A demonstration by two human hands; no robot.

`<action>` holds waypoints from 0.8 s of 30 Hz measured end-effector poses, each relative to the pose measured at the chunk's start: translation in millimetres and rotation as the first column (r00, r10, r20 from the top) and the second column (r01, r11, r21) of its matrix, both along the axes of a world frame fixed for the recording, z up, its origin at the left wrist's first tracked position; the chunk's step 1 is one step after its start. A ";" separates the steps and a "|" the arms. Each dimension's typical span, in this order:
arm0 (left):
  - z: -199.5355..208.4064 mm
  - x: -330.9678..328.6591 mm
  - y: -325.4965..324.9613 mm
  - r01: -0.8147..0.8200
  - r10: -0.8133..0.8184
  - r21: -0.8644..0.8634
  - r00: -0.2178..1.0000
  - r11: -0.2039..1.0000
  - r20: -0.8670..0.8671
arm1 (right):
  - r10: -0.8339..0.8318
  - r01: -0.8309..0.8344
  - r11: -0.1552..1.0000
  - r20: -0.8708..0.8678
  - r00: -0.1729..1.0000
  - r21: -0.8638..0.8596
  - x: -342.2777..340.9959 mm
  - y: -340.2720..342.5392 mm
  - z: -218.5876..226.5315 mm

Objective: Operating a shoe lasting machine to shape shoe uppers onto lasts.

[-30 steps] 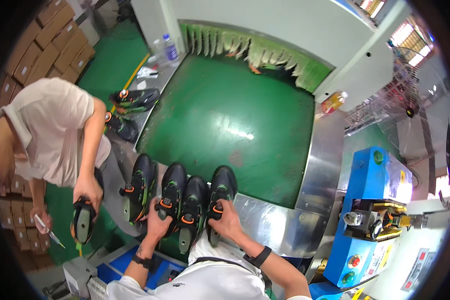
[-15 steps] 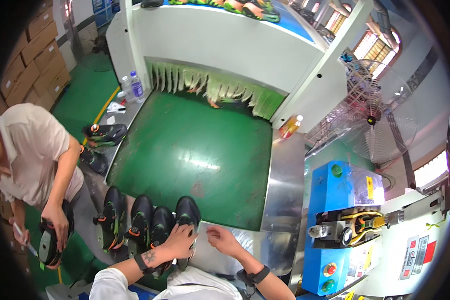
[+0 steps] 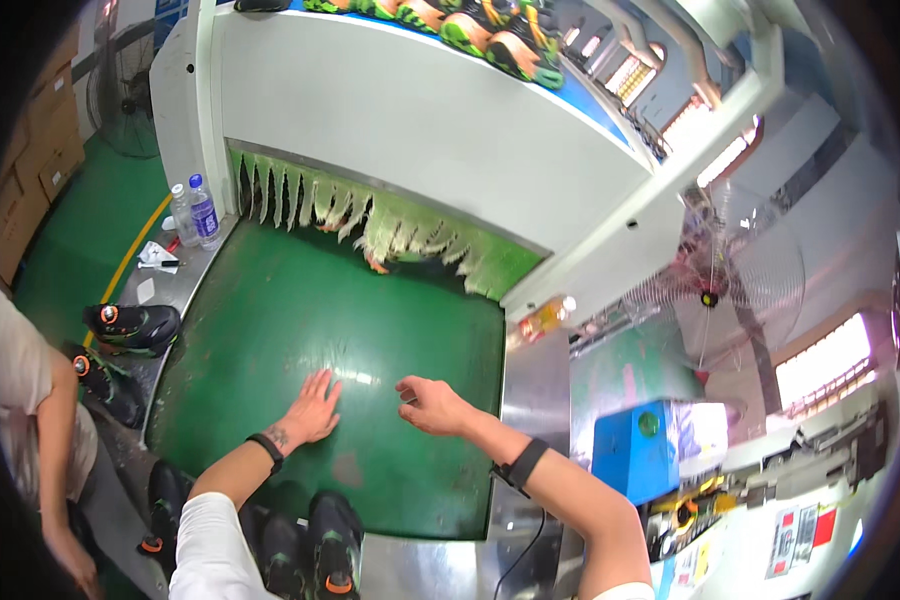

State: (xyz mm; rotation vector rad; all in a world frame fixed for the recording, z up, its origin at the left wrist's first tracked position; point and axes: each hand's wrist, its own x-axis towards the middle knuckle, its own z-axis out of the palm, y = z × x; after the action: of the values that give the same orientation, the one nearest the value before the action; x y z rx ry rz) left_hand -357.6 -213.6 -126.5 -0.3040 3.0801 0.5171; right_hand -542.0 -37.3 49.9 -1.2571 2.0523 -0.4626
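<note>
My left hand [image 3: 312, 410] reaches out over the green belt [image 3: 270, 320], fingers spread and holding nothing. To its right, my right hand [image 3: 435, 405] hovers above the same belt. Its fingers curl loosely, apart from the thumb, and nothing shows in them. Below my left hand, a black shoe [image 3: 334, 535] with an orange tab stands at the belt's near edge. Beside it is another black shoe [image 3: 282, 555], partly hidden by my left sleeve. A third dark shoe [image 3: 166, 505] is farther left, also partly covered.
Ahead, a fringed green curtain [image 3: 400, 230] hangs over the machine opening, with something dark and orange under it. Black shoes [image 3: 135, 328] and plastic bottles [image 3: 204, 210] line the left ledge. A co-worker's arm [image 3: 58, 450] is at left. A blue control box [image 3: 632, 455] stands right.
My left hand has left the shoes and moved forward over the belt, opening out. My right hand has also moved forward over the belt. The view has shifted, so the shoes sit lower.
</note>
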 end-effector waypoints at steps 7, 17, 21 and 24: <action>-45.5 9.7 -23.4 -0.024 0.043 0.106 0.982 0.994 -0.183 | 0.253 -0.229 0.965 -0.682 0.687 0.128 -180.5 -154.8 -47.8; -45.4 -0.4 -32.1 -0.030 0.071 0.190 0.976 0.981 -0.208 | 0.360 -0.152 0.921 -0.638 0.681 0.358 -284.3 -274.8 -64.8; -43.2 4.9 -27.2 -0.046 0.081 0.161 0.972 0.986 -0.219 | 0.251 -0.166 0.967 -0.830 0.498 0.193 -247.7 -208.9 -81.0; -36.5 8.3 -23.1 -0.053 0.079 0.103 0.962 0.993 -0.263 | 0.146 -0.253 0.968 -0.804 0.576 -0.005 -187.8 -120.1 -72.7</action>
State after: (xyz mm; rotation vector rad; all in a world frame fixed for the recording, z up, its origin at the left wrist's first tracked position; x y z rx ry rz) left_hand -349.3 -236.7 -163.0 -0.3646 3.2975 0.7655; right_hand -729.8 -157.5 -22.8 -2.0129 2.5633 0.1611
